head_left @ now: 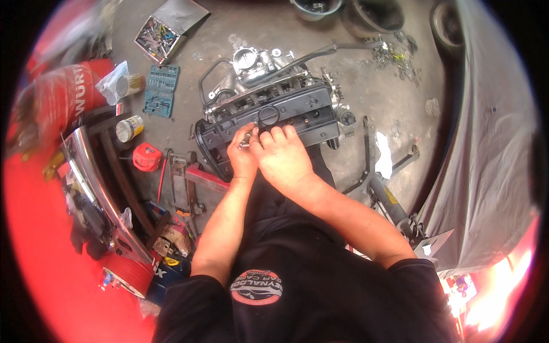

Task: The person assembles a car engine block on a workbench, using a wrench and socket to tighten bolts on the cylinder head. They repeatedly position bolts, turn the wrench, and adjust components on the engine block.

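Observation:
Both hands meet over the near edge of an engine's black valve cover. My left hand is closed around small shiny metal pieces, which look like bolts; their exact kind is too small to tell. Close against it, my right hand has its fingers curled, the thumb side touching the left fingers. Whatever it may hold is hidden beneath it. A round black oil filler cap sits on the cover just beyond the fingers. Behind the cover is a silvery throttle body with hoses.
A green socket set case lies left of the engine, below an open box of tools. Cans and a red tool stand nearer. Basins are at the back; an engine stand and grey-covered vehicle are right.

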`<control>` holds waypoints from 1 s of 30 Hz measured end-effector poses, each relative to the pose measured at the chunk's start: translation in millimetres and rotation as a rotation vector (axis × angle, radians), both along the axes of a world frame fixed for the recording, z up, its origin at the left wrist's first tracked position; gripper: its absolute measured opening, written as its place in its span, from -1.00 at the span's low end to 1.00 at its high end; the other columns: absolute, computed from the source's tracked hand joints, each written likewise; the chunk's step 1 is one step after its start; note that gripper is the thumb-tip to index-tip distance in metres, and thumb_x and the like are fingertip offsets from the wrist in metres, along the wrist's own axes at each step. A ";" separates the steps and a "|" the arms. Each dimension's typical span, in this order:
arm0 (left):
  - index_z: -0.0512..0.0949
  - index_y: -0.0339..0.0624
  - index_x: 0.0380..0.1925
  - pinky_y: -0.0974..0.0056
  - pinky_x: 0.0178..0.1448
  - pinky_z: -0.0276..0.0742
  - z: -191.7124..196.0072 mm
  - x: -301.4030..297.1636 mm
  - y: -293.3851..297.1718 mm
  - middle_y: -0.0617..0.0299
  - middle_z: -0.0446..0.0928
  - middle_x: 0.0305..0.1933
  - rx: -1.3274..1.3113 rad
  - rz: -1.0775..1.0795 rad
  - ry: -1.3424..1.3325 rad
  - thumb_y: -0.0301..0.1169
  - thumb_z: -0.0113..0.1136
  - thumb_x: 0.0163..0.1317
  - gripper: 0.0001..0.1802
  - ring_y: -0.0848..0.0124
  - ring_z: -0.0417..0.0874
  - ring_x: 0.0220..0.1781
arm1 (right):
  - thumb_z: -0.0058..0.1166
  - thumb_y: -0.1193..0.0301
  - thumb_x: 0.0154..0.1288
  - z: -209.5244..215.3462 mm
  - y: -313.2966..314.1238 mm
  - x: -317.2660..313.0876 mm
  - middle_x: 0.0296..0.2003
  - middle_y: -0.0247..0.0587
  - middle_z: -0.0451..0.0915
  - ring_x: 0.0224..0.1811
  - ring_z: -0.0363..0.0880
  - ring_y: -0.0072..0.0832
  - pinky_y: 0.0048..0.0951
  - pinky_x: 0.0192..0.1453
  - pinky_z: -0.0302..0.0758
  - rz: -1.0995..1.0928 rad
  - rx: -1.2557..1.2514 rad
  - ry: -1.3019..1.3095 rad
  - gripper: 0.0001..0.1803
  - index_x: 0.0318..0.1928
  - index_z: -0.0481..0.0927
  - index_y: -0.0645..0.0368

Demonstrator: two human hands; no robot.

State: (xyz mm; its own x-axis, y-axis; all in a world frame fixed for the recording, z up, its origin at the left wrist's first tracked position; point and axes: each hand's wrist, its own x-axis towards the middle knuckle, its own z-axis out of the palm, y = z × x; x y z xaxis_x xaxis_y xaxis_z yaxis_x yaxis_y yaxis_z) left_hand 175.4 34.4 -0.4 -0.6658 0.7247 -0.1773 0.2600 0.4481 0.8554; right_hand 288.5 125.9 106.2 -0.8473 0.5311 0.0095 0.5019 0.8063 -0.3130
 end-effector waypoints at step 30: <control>0.67 -0.28 -0.15 0.21 0.02 0.69 -18.7 -13.4 -13.1 0.03 0.75 -0.07 0.029 0.020 -0.001 -0.52 0.35 0.33 -0.87 0.18 0.81 -0.05 | 0.16 0.36 0.22 -5.1 -27.5 -7.0 -0.34 -0.20 0.67 -0.20 0.66 -0.25 -0.14 0.03 0.47 -0.096 -0.514 -0.124 -0.74 -0.10 0.66 0.16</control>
